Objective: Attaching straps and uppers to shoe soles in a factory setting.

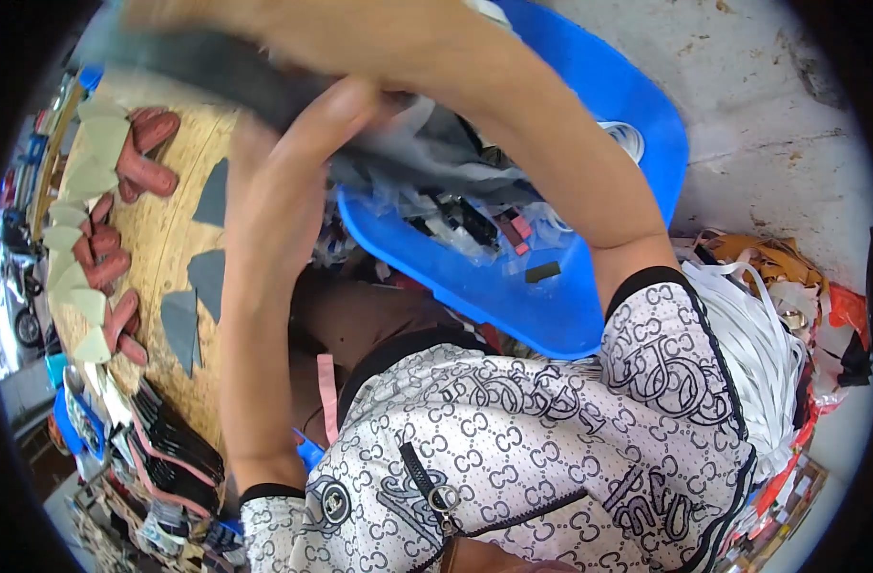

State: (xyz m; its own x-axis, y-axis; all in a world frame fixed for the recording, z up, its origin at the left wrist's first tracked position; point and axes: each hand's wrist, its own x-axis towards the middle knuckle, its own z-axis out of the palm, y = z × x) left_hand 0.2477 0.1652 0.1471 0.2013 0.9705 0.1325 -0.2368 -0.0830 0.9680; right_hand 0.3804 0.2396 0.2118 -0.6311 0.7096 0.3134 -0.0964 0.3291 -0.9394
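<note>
My left hand [312, 134] is raised near the top of the view, closed around a limp, dark grey sheet of material [207, 72]. Its thumb shows, but motion smears the fingertips. From the right, my right arm crosses above it. At the upper edge my right hand [264, 27] is blurred over the same sheet, and its fingers cannot be made out. Several flat dark grey cut pieces [180, 327] lie on the wooden table [174, 258] beside my left forearm. Part of the grey material hangs over a blue tub [494, 320].
Reddish sole-shaped parts [150, 177] with pale green pieces [90, 344] line the table's far left. A stack of black and pink parts [174, 449] sits at its near end. Small scraps [474, 224] lie in the tub. White strips [751, 353] pile up at right, beside a wall [761, 124].
</note>
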